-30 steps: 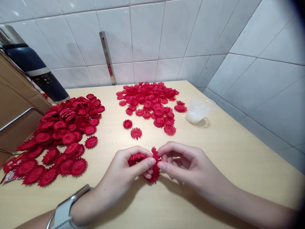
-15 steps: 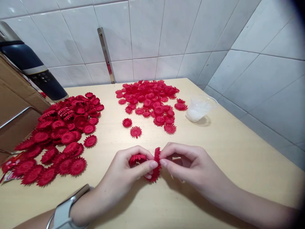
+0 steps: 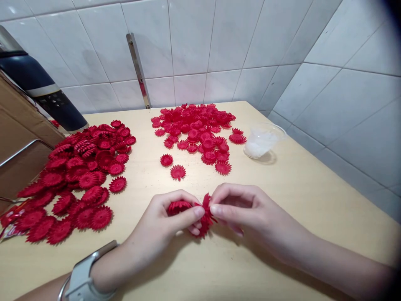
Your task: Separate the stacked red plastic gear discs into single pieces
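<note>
Low over the front of the table, my left hand (image 3: 173,219) is closed around red fabric flower pieces (image 3: 205,225) with toothed edges. Part of another red piece (image 3: 179,207) shows inside the curl of its fingers. My right hand (image 3: 247,209) pinches the edge of the red flower piece from the right, thumb against forefinger. Both sets of fingertips nearly meet at this piece, and they hide much of it. How many layers are held I cannot tell.
Larger red flower pieces (image 3: 89,179) are heaped at left, beside a cardboard box (image 3: 25,121) and a dark bottle (image 3: 40,83). Smaller red flower pieces (image 3: 197,125) lie at the back middle. A clear plastic cup (image 3: 261,142) with whitish contents leans near the right edge. Tiled walls bound the table.
My right thumb and forefinger have shifted slightly on the flower piece, and its edge now appears more fanned out. My left hand keeps its hold. The view has moved a little.
</note>
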`<state>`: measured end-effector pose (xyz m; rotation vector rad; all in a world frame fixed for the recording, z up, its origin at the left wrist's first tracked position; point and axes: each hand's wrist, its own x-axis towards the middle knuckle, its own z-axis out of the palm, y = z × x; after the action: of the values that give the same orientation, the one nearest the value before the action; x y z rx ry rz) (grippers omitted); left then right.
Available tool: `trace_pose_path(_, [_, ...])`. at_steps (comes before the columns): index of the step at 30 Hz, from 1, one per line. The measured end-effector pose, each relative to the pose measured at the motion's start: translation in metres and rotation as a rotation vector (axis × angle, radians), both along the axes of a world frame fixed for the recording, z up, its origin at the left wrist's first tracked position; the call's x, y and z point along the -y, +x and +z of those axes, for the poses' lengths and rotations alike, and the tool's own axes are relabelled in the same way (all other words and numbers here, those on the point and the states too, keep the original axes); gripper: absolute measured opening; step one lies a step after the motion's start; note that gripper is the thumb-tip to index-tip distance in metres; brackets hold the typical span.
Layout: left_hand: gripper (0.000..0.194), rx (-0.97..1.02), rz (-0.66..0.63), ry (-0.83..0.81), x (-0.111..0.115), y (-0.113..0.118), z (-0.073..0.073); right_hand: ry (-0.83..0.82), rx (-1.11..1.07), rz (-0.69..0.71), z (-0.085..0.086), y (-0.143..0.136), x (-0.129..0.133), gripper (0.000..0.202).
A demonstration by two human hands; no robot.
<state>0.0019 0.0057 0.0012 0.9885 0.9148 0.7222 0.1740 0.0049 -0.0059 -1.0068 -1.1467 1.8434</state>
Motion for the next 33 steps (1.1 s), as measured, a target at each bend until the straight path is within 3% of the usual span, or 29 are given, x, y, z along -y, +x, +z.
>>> trace_pose_path(4, [0.010,0.022,0.122,-0.036,-0.001,0.001,0.000,-0.020,0.009,-0.136,0.001,0.009,-0.009,0.012])
trace_pose_path(8, [0.010,-0.044,0.233,-0.067,-0.007,-0.001,0.000,0.044,0.055,-0.479,0.003,0.020,-0.028,0.012])
trace_pose_path(10, [0.011,-0.082,0.265,-0.027,-0.011,-0.003,0.001,0.073,0.106,-0.560,0.003,0.023,-0.036,0.014])
trace_pose_path(12, [0.012,-0.112,0.310,0.025,-0.014,-0.006,0.002,0.110,0.180,-0.548,0.002,0.023,-0.039,0.031])
trace_pose_path(15, [0.011,-0.109,0.304,0.049,-0.015,-0.007,0.001,0.215,0.264,-0.404,0.004,0.017,-0.031,0.045])
trace_pose_path(18, [0.009,-0.056,0.185,0.003,-0.011,-0.004,-0.001,0.250,0.274,-0.120,0.007,0.008,-0.016,0.034])
trace_pose_path(20, [0.009,-0.026,0.109,-0.036,-0.008,-0.002,-0.001,0.253,0.284,-0.021,0.009,0.005,-0.010,0.019])
trace_pose_path(22, [0.011,0.003,0.108,-0.065,-0.006,0.000,0.001,0.261,0.314,-0.090,0.009,0.005,-0.012,0.013])
trace_pose_path(24, [0.021,0.036,0.185,-0.104,-0.005,0.002,0.005,0.287,0.366,-0.227,0.009,0.009,-0.019,0.024])
trace_pose_path(27, [0.039,0.109,0.293,-0.203,-0.004,0.003,0.012,0.544,0.569,-0.326,0.006,0.015,-0.029,0.049])
trace_pose_path(30, [0.043,0.237,0.317,-0.287,-0.001,0.003,0.013,0.984,0.788,-0.315,0.001,0.011,-0.023,0.038])
trace_pose_path(33, [0.039,0.341,0.277,-0.308,0.003,0.004,0.009,1.241,0.848,-0.257,-0.003,0.003,-0.010,0.027])
